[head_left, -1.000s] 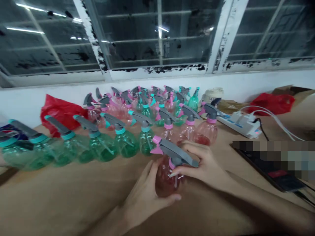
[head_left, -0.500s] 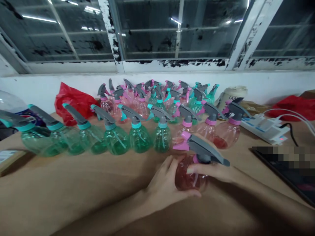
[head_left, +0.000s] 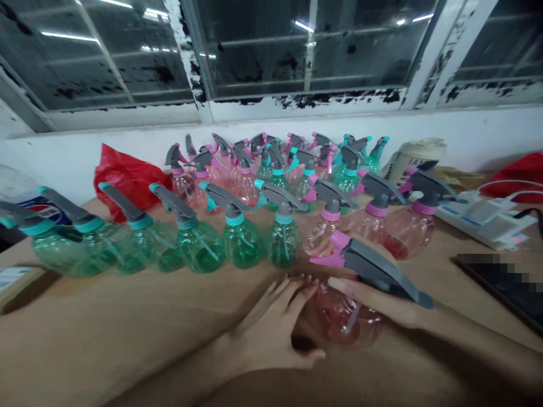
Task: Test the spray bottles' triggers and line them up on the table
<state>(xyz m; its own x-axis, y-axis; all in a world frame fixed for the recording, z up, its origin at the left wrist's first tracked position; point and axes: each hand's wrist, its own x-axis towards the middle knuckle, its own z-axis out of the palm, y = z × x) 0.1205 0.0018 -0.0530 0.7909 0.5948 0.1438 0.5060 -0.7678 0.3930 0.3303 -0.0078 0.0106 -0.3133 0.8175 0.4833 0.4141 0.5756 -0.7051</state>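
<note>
My right hand [head_left: 382, 297] is closed around the neck of a pink spray bottle [head_left: 339, 319] with a grey and pink trigger head. The bottle leans a little and holds some reddish liquid and a dip tube. Just left of it, my left hand [head_left: 275, 328] is apart from the bottle, fingers stretched and thumb spread, holding nothing. Behind my hands stands a row of green spray bottles [head_left: 241, 243] with teal collars. The row goes on to the right with pink spray bottles [head_left: 409, 232], partly hidden by my right hand and the held bottle.
More pink and green spray bottles [head_left: 278, 183] crowd near the wall. A red plastic bag [head_left: 127, 183] lies at left, by a bottle with a blue label [head_left: 42, 209]. At right are a white cup [head_left: 418, 158], a power strip [head_left: 492, 217] with cables and a dark flat device [head_left: 500, 288].
My left hand has let go of the pink spray bottle and opened beside it. The bottle, in my right hand, has shifted right and nearer to me. The view has moved slightly.
</note>
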